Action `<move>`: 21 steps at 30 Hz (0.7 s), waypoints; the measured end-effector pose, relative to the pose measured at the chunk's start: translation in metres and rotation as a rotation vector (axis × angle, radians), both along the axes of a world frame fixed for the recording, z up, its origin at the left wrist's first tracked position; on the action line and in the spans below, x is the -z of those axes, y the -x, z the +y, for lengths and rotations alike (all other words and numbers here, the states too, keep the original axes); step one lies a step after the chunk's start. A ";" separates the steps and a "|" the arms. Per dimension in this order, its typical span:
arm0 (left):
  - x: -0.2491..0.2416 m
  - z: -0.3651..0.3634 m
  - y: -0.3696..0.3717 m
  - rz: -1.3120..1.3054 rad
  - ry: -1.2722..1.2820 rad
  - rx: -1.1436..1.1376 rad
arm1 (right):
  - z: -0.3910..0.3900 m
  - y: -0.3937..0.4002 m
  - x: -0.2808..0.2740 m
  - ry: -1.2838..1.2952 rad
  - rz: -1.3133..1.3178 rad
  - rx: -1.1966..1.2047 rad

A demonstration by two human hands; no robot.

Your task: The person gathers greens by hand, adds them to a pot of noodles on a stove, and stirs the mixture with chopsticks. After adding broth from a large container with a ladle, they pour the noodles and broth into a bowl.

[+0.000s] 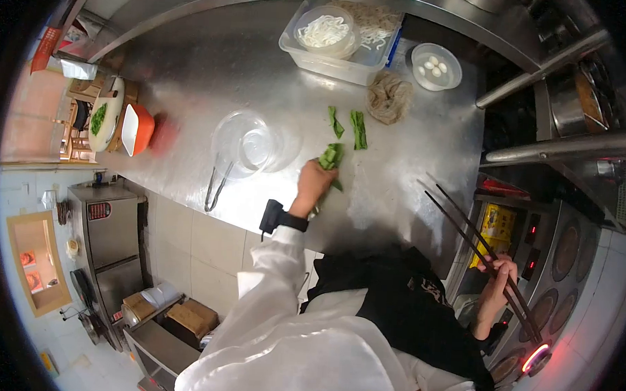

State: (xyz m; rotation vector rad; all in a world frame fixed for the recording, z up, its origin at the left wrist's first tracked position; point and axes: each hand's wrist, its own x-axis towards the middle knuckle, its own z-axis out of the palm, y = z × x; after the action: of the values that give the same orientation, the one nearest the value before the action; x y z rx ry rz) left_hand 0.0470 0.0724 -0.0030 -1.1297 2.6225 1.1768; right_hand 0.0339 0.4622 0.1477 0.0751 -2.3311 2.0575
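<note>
On the steel counter, my left hand has its fingers closed round a bunch of green leafy vegetables. Beyond it lie two loose pieces, a small green leaf piece and a longer green bundle. A coil of brownish noodles rests just past them. Over at the right, my right hand grips a pair of long dark chopsticks, whose tips point up and left over the counter edge. The palm side of my left hand is hidden.
A clear bowl and tongs lie left of my left hand. At the back stand a plastic bin with noodles and a bowl of eggs. An orange container sits far left. At right, burners, one glowing red.
</note>
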 end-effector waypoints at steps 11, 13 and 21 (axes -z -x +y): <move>-0.042 -0.055 0.052 0.311 -0.027 -0.207 | -0.001 0.006 -0.001 -0.022 -0.033 0.004; -0.044 -0.047 0.061 0.335 -0.137 -0.102 | 0.000 0.008 0.001 -0.030 -0.034 0.011; 0.031 0.034 0.103 0.014 0.143 0.011 | 0.003 0.012 -0.002 -0.033 0.019 -0.086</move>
State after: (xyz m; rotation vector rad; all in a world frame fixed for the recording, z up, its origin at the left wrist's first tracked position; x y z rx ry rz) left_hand -0.0556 0.1064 -0.0337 -1.1316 2.7588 1.0129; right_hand 0.0223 0.4653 0.1499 0.1983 -2.3917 2.0461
